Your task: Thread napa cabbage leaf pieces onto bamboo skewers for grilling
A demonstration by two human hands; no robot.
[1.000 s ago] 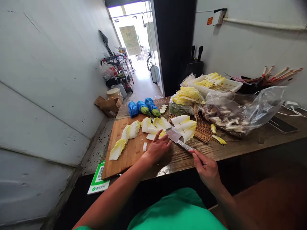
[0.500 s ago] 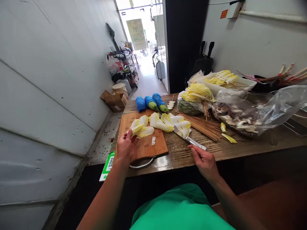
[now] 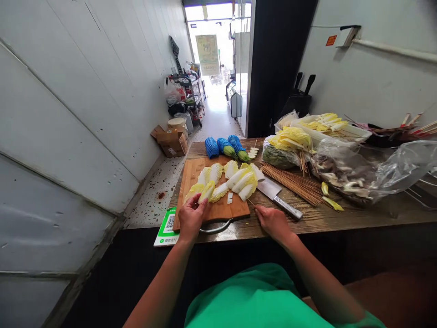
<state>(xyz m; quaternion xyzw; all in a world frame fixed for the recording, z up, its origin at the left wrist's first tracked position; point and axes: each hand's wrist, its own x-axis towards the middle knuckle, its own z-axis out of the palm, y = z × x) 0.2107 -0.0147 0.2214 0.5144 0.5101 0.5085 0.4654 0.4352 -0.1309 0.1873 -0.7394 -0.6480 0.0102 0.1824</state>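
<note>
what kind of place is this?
Probably a small food shop's prep area, perhaps selling skewers: cabbage leaves lie on a cutting board, a bundle of thin wooden skewers lies nearby, and there's a green-and-white QR-code sign.

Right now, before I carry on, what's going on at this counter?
A person is handling cabbage with both hands. The left hand pinches a cabbage leaf above the cutting board, where more leaves lie. The right hand holds a thin stick that meets a cluster of leaf pieces at the board's right side. The cleaver lies beside the board, out of both hands, near a spread of loose sticks.
</note>
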